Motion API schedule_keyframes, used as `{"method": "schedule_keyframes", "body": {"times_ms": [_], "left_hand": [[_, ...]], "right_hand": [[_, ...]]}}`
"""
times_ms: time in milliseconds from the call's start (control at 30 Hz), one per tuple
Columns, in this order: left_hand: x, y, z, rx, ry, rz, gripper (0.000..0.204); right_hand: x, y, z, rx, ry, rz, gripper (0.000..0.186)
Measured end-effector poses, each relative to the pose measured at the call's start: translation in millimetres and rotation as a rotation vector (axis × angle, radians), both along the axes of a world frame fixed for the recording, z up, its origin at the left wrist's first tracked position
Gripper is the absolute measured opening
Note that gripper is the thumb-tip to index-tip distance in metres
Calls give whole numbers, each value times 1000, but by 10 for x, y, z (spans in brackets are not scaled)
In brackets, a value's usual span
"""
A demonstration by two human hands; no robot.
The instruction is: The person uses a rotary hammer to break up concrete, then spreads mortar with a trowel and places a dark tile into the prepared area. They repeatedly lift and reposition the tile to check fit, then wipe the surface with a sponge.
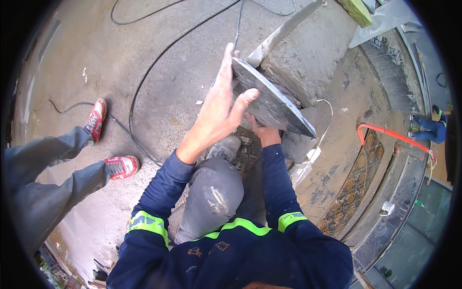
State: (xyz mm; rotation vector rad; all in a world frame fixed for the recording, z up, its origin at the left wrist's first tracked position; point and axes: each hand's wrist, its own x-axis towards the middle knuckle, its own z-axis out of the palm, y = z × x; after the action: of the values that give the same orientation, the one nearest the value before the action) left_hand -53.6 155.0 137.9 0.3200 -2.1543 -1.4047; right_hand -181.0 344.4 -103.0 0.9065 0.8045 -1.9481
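Observation:
A dark grey stone slab [272, 98] with a pale cut edge is tilted up in front of me, in both my hands. My left hand [222, 108] grips its left side, thumb against the near face and the straight fingers along the upper left corner. Lower down, my right hand [263, 131] supports the slab's bottom edge; most of its fingers are hidden beneath the slab. Just behind the slab is a block of rough grey concrete [310, 53]. Broken rubble [246, 149] lies under my hands, beside my shoe [225, 148].
On the left stands another person in red-and-white shoes [122, 167]. A black cable [134, 103] curves over the dusty floor. To the right are a patterned mat [353, 185], a bent orange tube [392, 135] and a white wire [329, 118]. A distant person [430, 127] is at far right.

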Motion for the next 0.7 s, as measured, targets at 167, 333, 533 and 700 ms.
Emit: {"method": "schedule_keyframes", "body": {"times_ms": [167,333,533,700], "left_hand": [[-46,164,-242,-63,84,56,81],[-157,290,-217,-3,67,190,78],[-176,291,-171,62,33,210,73],[-134,298,-359,52,69,230,75]], "right_hand": [[36,-12,-27,54,113,-62,62],[168,77,286,104,233,97,60],[569,495,1539,558,1033,129,67],[372,264,2516,783,1921,132,54]]}}
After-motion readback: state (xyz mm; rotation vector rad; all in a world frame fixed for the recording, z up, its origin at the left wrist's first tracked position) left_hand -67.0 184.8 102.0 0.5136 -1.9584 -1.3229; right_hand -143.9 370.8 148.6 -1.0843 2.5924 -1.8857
